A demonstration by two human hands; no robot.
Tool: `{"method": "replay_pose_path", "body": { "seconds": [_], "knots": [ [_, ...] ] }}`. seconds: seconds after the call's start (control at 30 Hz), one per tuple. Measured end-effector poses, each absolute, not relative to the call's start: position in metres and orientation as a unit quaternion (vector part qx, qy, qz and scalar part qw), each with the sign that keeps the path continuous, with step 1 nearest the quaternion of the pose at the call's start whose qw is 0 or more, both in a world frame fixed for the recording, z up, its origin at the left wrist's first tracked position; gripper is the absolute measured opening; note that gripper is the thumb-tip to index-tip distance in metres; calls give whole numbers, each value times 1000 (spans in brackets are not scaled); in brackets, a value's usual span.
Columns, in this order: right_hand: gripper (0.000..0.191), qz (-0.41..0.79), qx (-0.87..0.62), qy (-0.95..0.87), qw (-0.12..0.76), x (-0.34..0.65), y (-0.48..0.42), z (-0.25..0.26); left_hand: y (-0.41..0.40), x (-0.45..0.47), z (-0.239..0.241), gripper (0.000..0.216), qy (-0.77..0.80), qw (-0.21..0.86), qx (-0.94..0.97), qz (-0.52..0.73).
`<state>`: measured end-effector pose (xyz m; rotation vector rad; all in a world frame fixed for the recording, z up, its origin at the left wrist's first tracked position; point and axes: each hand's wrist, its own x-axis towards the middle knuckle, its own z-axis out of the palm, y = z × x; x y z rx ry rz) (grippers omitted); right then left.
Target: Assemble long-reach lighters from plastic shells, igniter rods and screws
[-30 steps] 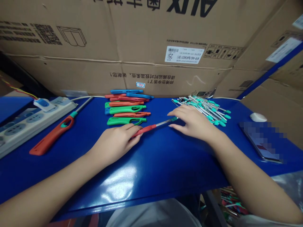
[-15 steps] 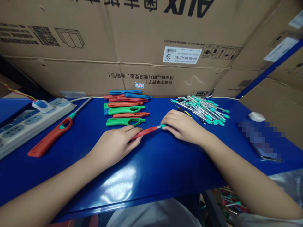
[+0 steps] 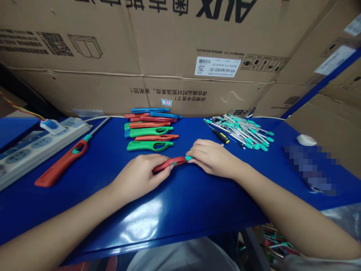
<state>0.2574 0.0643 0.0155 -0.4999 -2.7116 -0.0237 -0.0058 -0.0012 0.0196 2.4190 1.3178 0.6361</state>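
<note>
workpiece: slim red plastic lighter handle (image 3: 166, 164) with an open loop, midway between the front and back edges of the glossy blue counter (image 3: 203, 205); whether it touches the surface, cannot tell.

left hand (image 3: 143, 171): fingers wrapped around the rear of the handle, thumb on the near side. right hand (image 3: 211, 157): fingers narrow, pinching a small teal plastic end piece (image 3: 188, 159) at the handle's front tip, roughly in line with it.

handling (judged): handle likely light, stiff, hollow, rather smooth; may roll in a loose grip. best hold is the solid rear body; the loop looks thinner and could flex. end piece small, possibly slippery; pinch it by its sides, avoid sideways load.

surroundings: row of green, red and blue plastic handles (image 3: 150, 131), reaching from beyond the left hand toward the back edge. heap of silver metal tubes with teal ends (image 3: 239, 130) by the back edge, farther right; black-and-yellow screwdriver (image 3: 221, 136) just beside it. red lighter with a silver tube (image 3: 60, 165) toward the left edge, near a white power strip (image 3: 34, 146).
</note>
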Motion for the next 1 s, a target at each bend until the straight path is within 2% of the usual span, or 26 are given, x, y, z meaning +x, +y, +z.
{"method": "replay_pose_path", "body": {
  "seconds": [0.2, 0.5, 0.7, 0.8, 0.9, 1.0],
  "knots": [
    [26, -17, -153, -959, 237, 254, 57, 19, -1, -3, 17, 33, 469, 211, 819, 256],
    [27, -5, -166, -961, 219, 253, 49, 25, -12, -5, 18, 22, 425, 61, 868, 250],
    [13, 107, -227, -958, 141, 260, 58, 26, -8, 0, 11, 23, 419, 25, 886, 196],
    [4, 144, -268, -948, 96, 267, 62, 31, -7, 2, 11, 34, 403, 22, 901, 156],
    [6, 163, -295, -939, 64, 279, 66, 37, -8, 2, 14, 38, 385, 16, 914, 125],
    [9, 243, -303, -921, 29, 292, 72, 42, -10, 3, 15, 35, 370, 22, 923, 105]
  ]
}}
